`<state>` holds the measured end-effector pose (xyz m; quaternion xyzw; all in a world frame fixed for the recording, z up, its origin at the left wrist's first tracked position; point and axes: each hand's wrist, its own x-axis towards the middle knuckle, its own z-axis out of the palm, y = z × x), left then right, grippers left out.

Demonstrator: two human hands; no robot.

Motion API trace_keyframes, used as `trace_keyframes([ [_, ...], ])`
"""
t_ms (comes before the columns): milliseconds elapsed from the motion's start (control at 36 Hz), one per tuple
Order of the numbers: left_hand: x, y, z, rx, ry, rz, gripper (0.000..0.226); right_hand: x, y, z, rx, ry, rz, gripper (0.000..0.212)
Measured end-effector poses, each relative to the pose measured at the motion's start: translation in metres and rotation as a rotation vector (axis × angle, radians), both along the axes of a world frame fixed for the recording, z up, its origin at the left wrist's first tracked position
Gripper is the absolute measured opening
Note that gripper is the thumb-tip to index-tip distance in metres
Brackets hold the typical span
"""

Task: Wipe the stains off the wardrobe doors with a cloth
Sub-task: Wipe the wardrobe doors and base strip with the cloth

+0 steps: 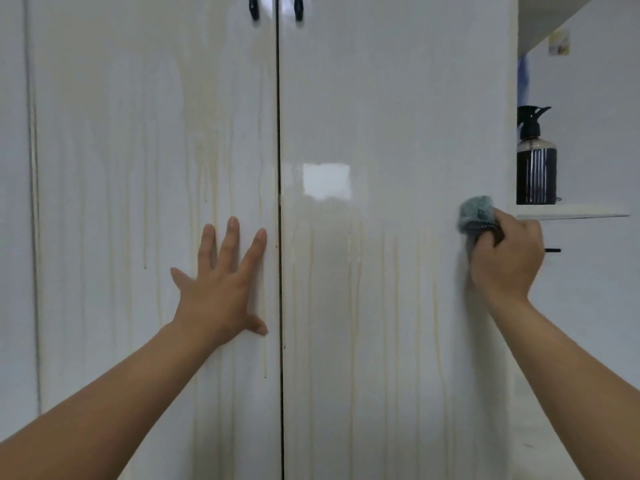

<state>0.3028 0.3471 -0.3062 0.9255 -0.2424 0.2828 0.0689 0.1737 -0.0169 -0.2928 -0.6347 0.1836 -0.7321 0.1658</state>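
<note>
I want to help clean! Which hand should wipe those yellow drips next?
Probably the right hand: it grips the cloth against the right door, near its streaks. The left hand lies flat on the left door, holding nothing.

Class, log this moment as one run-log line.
left hand: flat on left door | right hand: grips cloth against right door | streaks: visible on both doors

Left hand [221,289] splayed flat, right hand [506,259] curled.
</note>
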Motion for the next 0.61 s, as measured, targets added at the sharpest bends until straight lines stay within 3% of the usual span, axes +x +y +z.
trace_keyframes([
  [139, -0.001, 0.0, 0.0, -0.004, -0.002, 0.002, 0.158, 0.015, 0.025, 0.006, 0.002, -0.02, -0.016, 0.042],
  [278, 0.0, 0.0, -0.001, -0.015, -0.012, -0.001, 0.159, 0.018, 0.029, -0.044, -0.457, 0.264, -0.02, 0.041],
  [333, 0.001, -0.001, -0.002, -0.024, -0.012, 0.0, 0.159, 0.015, 0.023, -0.047, -0.514, 0.292, -0.02, 0.034],
  [528, 0.004, 0.0, -0.003, -0.038, -0.018, -0.002, 0.158, 0.02, 0.036, 0.014, -0.056, 0.033, 0.029, 0.042],
  [611, 0.004, 0.0, -0.004, -0.042, -0.022, -0.008, 0.158, 0.027, 0.049, 0.007, -0.076, 0.044, 0.019, 0.042],
])
